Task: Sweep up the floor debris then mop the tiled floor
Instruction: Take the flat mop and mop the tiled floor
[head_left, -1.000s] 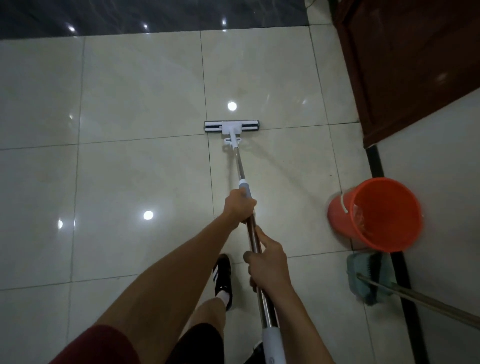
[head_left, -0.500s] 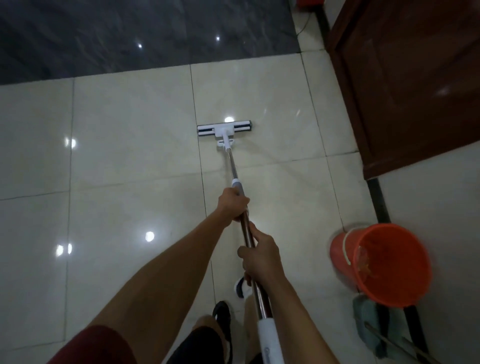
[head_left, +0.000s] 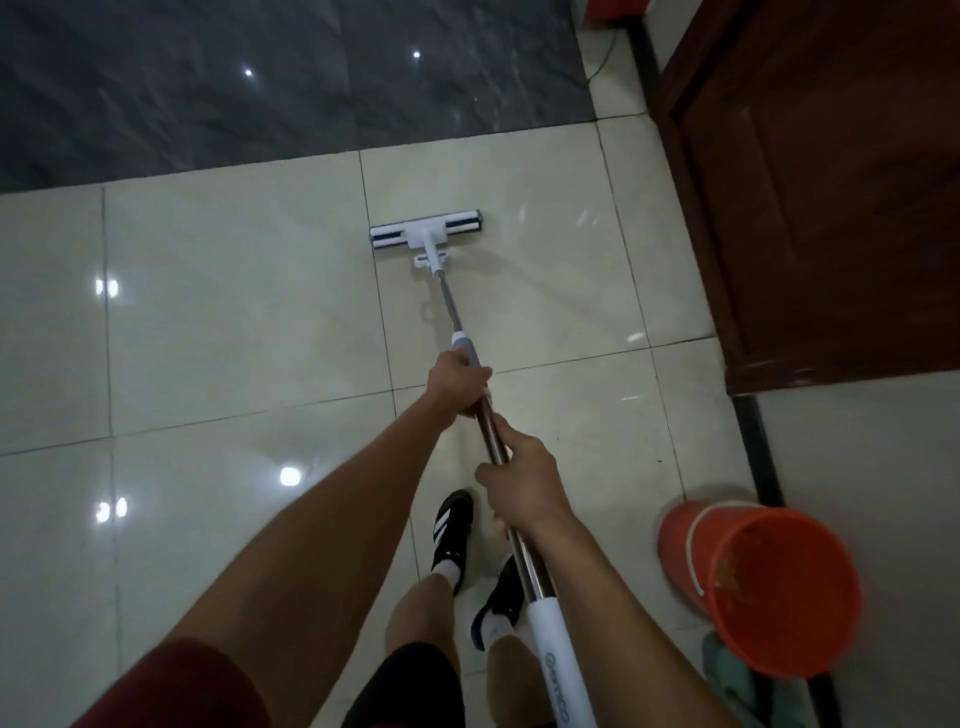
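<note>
The mop (head_left: 470, 358) is being held in both hands, its metal pole running from the lower middle of the view up and away to the flat white head (head_left: 426, 233), which is lying flat on the pale tiled floor (head_left: 234, 322), just short of the strip of dark marbled floor (head_left: 260, 78) beyond. The left hand (head_left: 460, 382) is being kept further down the pole, just below a small white collar, with its grip clamped round the metal. The right hand (head_left: 522, 480) is being kept nearer the body, above the white sleeve of the handle, its grip likewise clamped on the pole with the thumb lying along it. The two hands are being held close together but not touching.

Two feet in black shoes (head_left: 452, 535) with white stripes are being placed on the tiles below the hands. An orange bucket (head_left: 769, 587) is standing on the floor to the right, near the right forearm, and something pale green (head_left: 727, 675), partly cut off and blurred, is lying just beside its base. A dark brown wooden door (head_left: 831, 182) is being seen at the upper right. Ceiling lights are being reflected as bright spots on the glossy tiles.
</note>
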